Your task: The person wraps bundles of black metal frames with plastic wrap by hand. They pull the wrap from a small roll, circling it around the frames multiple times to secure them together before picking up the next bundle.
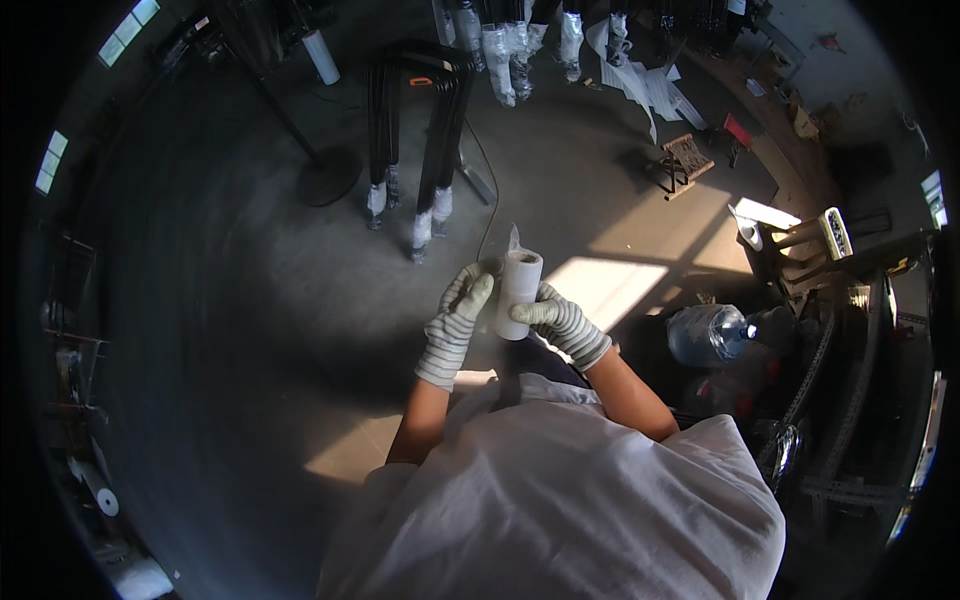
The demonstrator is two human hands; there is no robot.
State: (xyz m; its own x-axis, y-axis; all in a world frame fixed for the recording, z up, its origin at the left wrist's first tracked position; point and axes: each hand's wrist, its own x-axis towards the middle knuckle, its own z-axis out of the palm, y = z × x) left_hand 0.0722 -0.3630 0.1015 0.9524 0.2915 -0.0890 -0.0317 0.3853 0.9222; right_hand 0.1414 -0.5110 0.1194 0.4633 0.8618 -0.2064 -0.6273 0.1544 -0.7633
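Note:
My right hand point(555, 320) is closed round a small white roll of stretch film point(520, 295), its thumb lying across the front. The roll stands nearly upright before my body, with its open core on top and a wisp of film sticking up behind it. To the left, my left hand point(462, 312) is curled close beside the roll, thumb upward. A faint translucent strip shows between that hand and the roll, and its fingers seem to pinch the film; their tips are partly hidden. Both hands wear striped, pale-palmed work gloves.
Ahead stands a black metal frame point(430, 140) with film-wrapped feet and an orange item on it. More wrapped legs point(515, 50) are at the back. A folding stool point(685, 162) stands far right. Nearer right are a large clear water bottle point(708, 335) and dark metal racks point(850, 380).

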